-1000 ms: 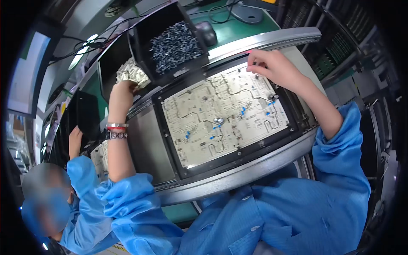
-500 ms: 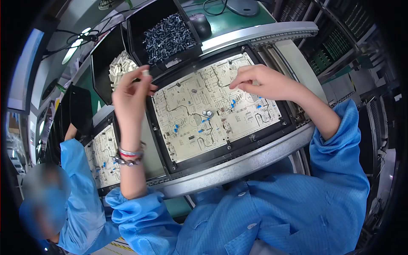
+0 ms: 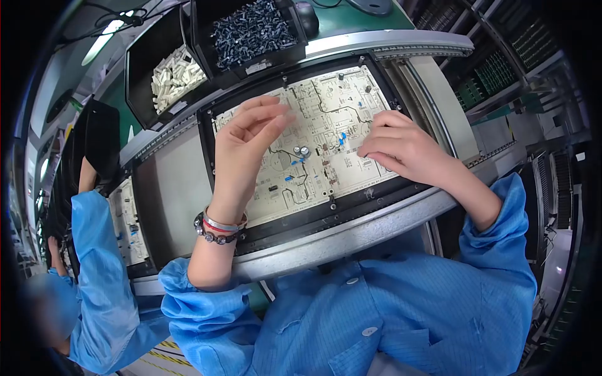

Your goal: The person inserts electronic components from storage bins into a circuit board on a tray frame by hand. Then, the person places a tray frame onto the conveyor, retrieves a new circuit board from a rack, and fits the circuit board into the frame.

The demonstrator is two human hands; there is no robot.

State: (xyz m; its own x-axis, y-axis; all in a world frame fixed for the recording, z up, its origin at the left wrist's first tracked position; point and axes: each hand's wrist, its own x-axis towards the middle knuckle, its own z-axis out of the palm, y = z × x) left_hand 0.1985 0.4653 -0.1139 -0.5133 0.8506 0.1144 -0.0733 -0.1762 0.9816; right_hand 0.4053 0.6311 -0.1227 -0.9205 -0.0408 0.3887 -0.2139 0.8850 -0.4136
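Note:
My left hand [image 3: 248, 141] hovers over the left half of a cream circuit board [image 3: 307, 197], its thumb and fingers drawn together. Its fingertips are blurred, so what they hold does not show clearly. Over the right half of the board, my right hand [image 3: 404, 147] is pinched, its fingertips low at the board surface; anything between them is hidden. Blue components [image 3: 342, 139], two round capacitors [image 3: 301, 151] and several small dark parts stand on the board. A black frame [image 3: 301, 222] surrounds it.
Behind the board stand a black bin of white block-shaped parts [image 3: 175, 78] and another of dark cylindrical parts [image 3: 251, 34]. A metal rail [image 3: 351, 222] runs along the front. At left, a co-worker's blue sleeve [image 3: 103, 250] reaches beside a second board [image 3: 130, 222].
My left hand, earlier beside the white-parts bin with a small white piece at its fingertips, has moved right over the board. My right hand has moved nearer me and slightly right.

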